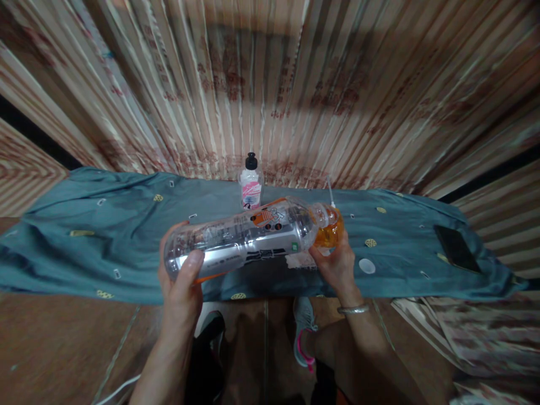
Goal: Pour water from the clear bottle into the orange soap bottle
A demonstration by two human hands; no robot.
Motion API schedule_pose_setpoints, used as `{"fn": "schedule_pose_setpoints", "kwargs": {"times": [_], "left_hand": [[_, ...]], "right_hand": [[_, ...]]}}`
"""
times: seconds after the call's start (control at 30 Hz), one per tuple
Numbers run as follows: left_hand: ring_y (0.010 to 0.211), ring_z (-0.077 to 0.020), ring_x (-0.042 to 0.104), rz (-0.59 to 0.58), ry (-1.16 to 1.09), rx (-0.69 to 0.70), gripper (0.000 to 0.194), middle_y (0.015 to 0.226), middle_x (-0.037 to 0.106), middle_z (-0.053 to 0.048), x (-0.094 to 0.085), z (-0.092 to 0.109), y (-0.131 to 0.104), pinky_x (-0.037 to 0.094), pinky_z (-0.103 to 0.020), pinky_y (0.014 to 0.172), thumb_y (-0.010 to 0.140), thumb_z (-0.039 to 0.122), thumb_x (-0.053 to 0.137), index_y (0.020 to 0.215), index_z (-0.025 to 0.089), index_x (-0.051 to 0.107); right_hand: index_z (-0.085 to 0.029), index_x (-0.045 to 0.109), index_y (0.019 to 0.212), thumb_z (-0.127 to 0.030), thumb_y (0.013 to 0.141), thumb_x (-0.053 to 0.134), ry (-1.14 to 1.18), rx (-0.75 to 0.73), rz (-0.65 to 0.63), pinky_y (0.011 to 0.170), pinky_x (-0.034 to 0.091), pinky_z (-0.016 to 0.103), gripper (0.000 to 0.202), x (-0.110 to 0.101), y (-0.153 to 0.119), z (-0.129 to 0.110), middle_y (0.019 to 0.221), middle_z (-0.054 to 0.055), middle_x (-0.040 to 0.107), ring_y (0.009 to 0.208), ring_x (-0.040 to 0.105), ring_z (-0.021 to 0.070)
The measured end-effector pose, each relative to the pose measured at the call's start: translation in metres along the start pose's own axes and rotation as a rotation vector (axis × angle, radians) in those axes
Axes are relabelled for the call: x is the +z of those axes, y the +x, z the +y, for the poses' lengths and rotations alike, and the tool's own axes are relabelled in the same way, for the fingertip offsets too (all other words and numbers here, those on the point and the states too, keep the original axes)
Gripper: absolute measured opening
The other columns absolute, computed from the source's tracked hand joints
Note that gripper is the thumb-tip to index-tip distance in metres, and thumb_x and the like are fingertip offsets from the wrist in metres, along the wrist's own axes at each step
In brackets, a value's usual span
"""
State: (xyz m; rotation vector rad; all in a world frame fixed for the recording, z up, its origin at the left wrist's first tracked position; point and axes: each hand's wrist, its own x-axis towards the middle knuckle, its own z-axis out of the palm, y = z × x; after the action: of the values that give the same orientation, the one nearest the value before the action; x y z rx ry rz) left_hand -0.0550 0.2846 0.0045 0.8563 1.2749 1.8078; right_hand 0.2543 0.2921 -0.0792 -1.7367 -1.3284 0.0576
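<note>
A large clear plastic bottle (240, 242) with a silver and orange label lies tilted across the view, its neck to the right and slightly higher. My left hand (183, 275) wraps round its base, thumb on the near side. At the neck, my right hand (337, 264) closes on a small clear container of orange liquid (331, 233), with the thumb tip close to the bottle's shoulder. The neck overlaps this container, so I cannot tell whether they touch. A thin translucent tube (330, 191) sticks up behind it.
A squeeze bottle (251, 188) with a black cap and pink label stands at the back of the cloth-covered table (126, 242). A white disc (367, 266), crumpled white paper (301, 260) and a dark phone (457, 247) lie on the cloth. Pleated curtains (270, 84) hang behind.
</note>
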Motion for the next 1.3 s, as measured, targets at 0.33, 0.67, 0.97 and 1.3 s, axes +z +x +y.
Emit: {"fn": "schedule_pose_setpoints", "kwargs": {"times": [0.33,0.67,0.97,1.3], "left_hand": [[0.097,-0.0283,0.069,0.010,-0.016,-0.013,0.078,0.104,0.077,-0.004,0.0002,-0.0027,0.0014,0.057,-0.041,0.093,0.054,0.062,0.099,0.119,0.025,0.076],[0.098,-0.0305,0.072,-0.016,0.003,0.013,0.068,0.106,0.076,-0.004,-0.0014,-0.0055,0.0021,0.061,-0.047,0.096,0.064,0.057,0.093,0.122,0.027,0.075],[0.100,-0.0312,0.073,-0.017,0.028,0.002,0.068,0.107,0.076,-0.005,-0.0029,-0.0036,0.0026,0.061,-0.047,0.097,0.063,0.058,0.092,0.121,0.026,0.074],[0.100,-0.0308,0.073,-0.032,0.037,0.015,0.068,0.109,0.077,-0.005,-0.0034,-0.0053,0.0016,0.062,-0.048,0.098,0.066,0.061,0.093,0.121,0.027,0.075]], "right_hand": [[-0.014,0.051,0.159,-0.074,0.083,0.078,-0.011,-0.019,0.012,0.101,0.068,0.056,0.101,0.0021,-0.0016,0.0046,0.138,0.024,0.080,0.121,0.081,0.0419],[-0.014,0.051,0.160,-0.074,0.083,0.078,-0.020,-0.011,0.003,0.098,0.069,0.055,0.101,0.0017,-0.0012,0.0019,0.136,0.022,0.081,0.119,0.082,0.0417],[-0.012,0.054,0.159,-0.075,0.080,0.079,-0.015,-0.001,0.019,0.100,0.069,0.056,0.104,0.0003,0.0004,0.0005,0.138,0.024,0.081,0.121,0.082,0.0420],[-0.014,0.053,0.159,-0.075,0.083,0.079,-0.029,-0.023,0.024,0.096,0.069,0.055,0.100,0.0017,-0.0007,0.0027,0.135,0.022,0.082,0.117,0.083,0.0407]]}}
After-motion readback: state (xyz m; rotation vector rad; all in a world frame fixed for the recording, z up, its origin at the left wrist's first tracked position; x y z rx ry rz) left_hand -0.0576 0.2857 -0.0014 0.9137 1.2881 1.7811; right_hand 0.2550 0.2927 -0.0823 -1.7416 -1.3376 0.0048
